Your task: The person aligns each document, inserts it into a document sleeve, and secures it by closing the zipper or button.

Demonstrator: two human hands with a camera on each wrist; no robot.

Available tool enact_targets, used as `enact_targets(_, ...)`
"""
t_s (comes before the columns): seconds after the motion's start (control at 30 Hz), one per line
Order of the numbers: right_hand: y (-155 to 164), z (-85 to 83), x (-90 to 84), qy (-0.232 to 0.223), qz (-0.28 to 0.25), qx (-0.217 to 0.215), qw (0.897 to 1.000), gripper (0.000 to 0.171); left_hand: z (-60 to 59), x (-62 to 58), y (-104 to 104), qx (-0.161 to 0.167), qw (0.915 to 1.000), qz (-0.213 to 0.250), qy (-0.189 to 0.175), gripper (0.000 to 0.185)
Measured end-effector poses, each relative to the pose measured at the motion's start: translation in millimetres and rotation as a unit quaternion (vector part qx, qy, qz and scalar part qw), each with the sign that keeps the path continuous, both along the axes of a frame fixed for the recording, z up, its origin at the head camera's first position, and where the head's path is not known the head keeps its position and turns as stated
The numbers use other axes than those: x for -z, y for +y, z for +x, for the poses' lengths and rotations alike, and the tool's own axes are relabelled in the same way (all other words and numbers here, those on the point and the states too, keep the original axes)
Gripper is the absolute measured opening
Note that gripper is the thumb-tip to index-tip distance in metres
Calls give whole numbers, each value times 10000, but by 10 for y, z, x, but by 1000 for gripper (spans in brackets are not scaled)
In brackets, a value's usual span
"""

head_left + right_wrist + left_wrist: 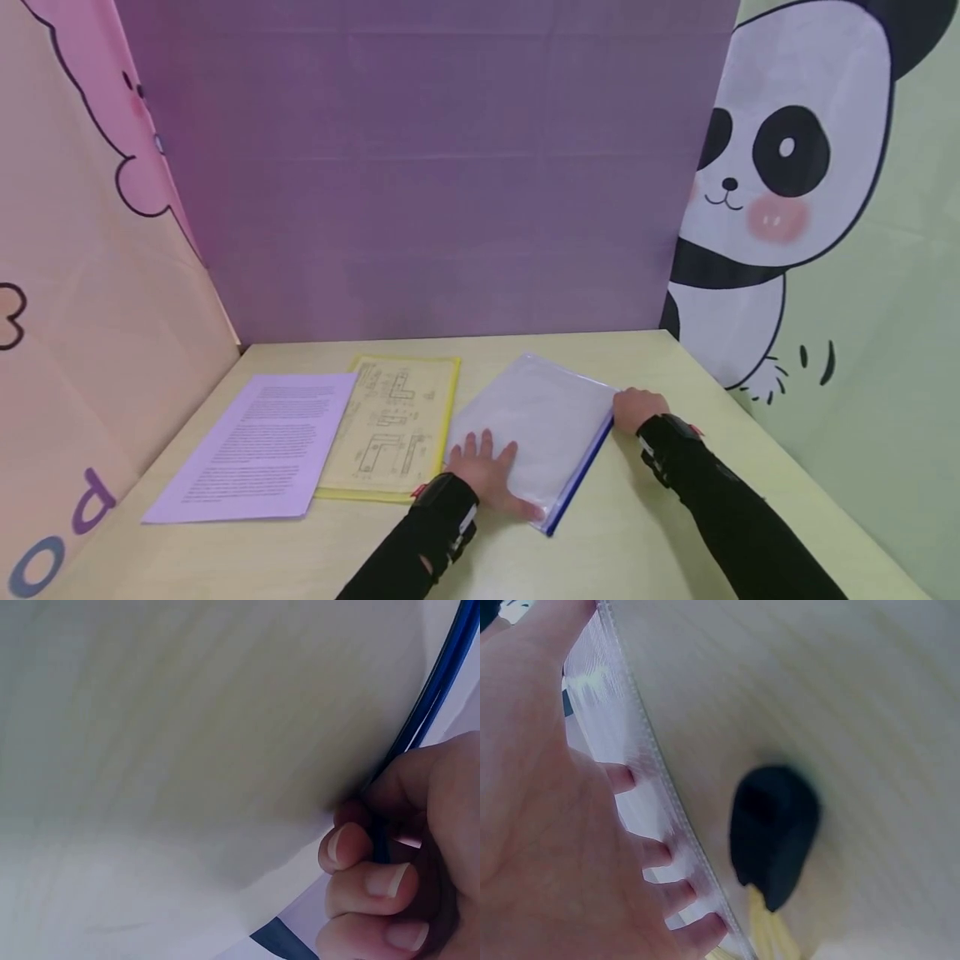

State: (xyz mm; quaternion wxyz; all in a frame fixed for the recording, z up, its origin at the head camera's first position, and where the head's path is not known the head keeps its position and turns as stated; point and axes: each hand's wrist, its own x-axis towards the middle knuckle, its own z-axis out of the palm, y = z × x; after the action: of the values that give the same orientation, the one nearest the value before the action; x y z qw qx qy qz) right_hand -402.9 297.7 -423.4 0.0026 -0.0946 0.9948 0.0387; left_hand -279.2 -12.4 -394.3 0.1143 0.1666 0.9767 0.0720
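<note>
Zip pouch (536, 421) lying lower centre of frame.
I'm pressing my flat left hand (491, 475) on it, right hand (637, 408) pinching its blue zip edge (420, 720).

The head view looks forward and down across the bench (660, 533); both wrist views sit very close, sharing the clear pouch (536, 417) at its 6 o'clock.

Both hands (491, 475) on clear pouch (536, 425)
</note>
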Motion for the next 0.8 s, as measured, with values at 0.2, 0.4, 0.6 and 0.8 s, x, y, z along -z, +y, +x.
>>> enact_targets(0.2, 7, 10, -50, -53, -47, 38, 10000, 19, -12, 1, 1, -7, 10000, -82, -8, 108)
enact_targets(0.4, -21, 35, -111, -88, -69, 126, 9999, 18, -14, 2, -3, 0, 10000, -91, 31, 108)
enact_targets(0.6, 65, -44, -32, 43, -78, 163, 9998, 18, -18, 7, -4, 9, 9999, -110, -11, 108)
enact_targets(0.8, 145, -114, 53, 4, -156, 177, 9997, 18, -18, 14, 3, 10, 9998, -168, -47, 108)
